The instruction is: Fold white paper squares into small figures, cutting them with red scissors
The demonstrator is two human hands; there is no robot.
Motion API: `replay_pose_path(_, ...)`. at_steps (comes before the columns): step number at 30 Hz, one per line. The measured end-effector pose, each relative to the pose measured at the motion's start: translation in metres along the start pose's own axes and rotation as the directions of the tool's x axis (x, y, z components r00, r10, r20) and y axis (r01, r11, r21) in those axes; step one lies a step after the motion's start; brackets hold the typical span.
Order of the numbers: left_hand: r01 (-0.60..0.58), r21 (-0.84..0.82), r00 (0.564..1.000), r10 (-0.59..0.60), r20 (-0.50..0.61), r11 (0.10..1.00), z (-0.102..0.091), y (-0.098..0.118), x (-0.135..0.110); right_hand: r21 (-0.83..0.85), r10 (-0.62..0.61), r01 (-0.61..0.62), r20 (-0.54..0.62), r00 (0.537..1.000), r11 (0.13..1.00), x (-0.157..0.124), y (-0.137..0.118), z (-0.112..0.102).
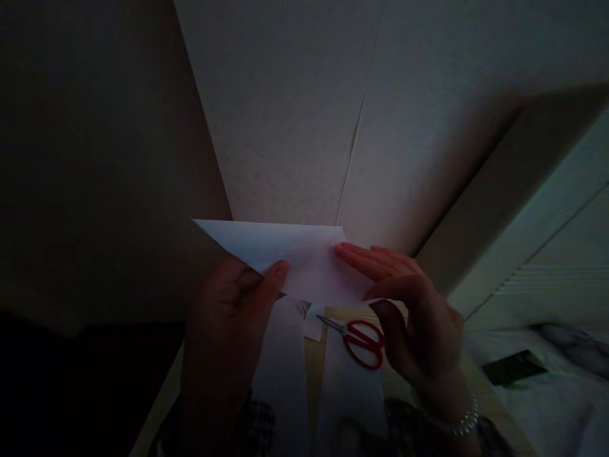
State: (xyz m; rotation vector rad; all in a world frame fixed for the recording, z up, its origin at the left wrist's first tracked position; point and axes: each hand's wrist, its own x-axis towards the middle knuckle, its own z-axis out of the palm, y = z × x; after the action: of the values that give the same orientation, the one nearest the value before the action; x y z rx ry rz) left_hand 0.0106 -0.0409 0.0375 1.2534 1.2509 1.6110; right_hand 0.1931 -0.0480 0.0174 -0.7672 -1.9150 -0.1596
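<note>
Right now, in dim light, I see a folded paper (295, 257) held up in the middle of the view, in front of a pale wall (285, 114). The left hand (228, 304) pinches its near left edge, thumb on the face. The right hand (413, 304) lays its fingers, straight and pressed together, on the sheet's right end, with the thumb curled at the near edge. Below, red-handled scissors (361, 343) lie on the surface (314, 362) just right of two white paper strips (280, 368).
</note>
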Motion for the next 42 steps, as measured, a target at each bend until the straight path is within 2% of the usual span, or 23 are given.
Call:
replay_pose_path(6,-0.029,-0.020,0.999,0.029,0.023,0.999,-0.001,-0.001,-0.002,-0.031,0.051,-0.049,0.058,0.997,0.998,-0.002,0.001,0.002)
replay_pose_path(12,-0.025,-0.004,0.999,0.026,0.039,1.000,-0.001,-0.001,-0.001,0.044,0.040,-0.040,-0.004,0.999,0.998,-0.004,0.002,0.003)
replay_pose_path(16,-0.008,-0.001,1.000,0.008,0.016,1.000,0.000,-0.001,0.001,0.061,0.143,-0.141,-0.041,0.989,0.988,-0.001,-0.006,0.003)
replay_pose_path(21,0.037,-0.037,0.999,-0.036,0.039,0.999,-0.001,-0.005,0.003,0.127,0.320,-0.304,-0.137,0.937,0.944,0.000,-0.009,0.006)
replay_pose_path(27,0.118,-0.164,0.986,-0.096,0.134,0.979,0.004,-0.010,0.004,0.303,0.501,-0.453,-0.104,0.859,0.839,0.001,-0.008,0.006)
replay_pose_path(31,0.141,-0.179,0.980,-0.112,0.162,0.974,0.005,-0.008,0.002,0.390,0.623,-0.540,-0.120,0.773,0.745,0.003,-0.013,0.009)
replay_pose_path(34,0.144,-0.174,0.975,-0.109,0.195,0.974,0.005,-0.007,0.001,0.434,0.665,-0.550,-0.169,0.728,0.713,0.004,-0.016,0.011)
replay_pose_path(38,0.162,-0.188,0.962,-0.113,0.248,0.969,0.005,-0.008,0.001,0.448,0.680,-0.554,-0.190,0.708,0.702,0.006,-0.016,0.011)
replay_pose_path(42,0.149,-0.214,0.965,-0.095,0.244,0.965,0.005,-0.011,0.001,0.442,0.671,-0.546,-0.199,0.714,0.712,0.007,-0.014,0.010)
